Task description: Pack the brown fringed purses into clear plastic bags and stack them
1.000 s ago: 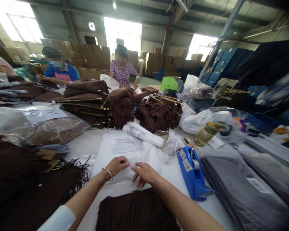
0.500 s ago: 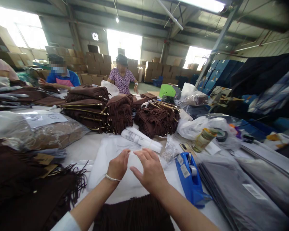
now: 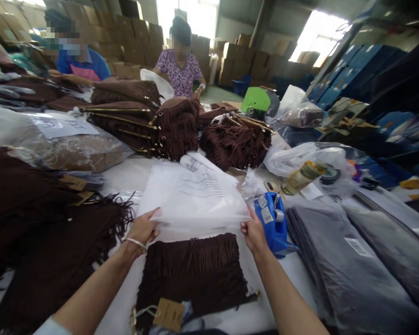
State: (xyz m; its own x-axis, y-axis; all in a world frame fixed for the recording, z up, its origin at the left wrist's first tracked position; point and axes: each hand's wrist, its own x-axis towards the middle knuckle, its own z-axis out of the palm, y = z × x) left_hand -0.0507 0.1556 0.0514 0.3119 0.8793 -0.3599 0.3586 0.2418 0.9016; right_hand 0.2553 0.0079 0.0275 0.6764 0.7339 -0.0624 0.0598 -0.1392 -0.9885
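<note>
Windows [image 3: 317,37] behind blown out, backlighting dim hall. I see soft, even light on table [image 3: 122,179], faint shadows, sheen on plastic. Right edge dark, stretched; far background soft, hazy.

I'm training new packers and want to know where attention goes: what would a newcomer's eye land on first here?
Probably the clear plastic bag, stretched between left hand and right hand, with a dark fringed bag lying just nearer the wearer. Next, the vivid blue tape dispenser beside the right hand, and the bright green object beyond the brown pile.
</note>
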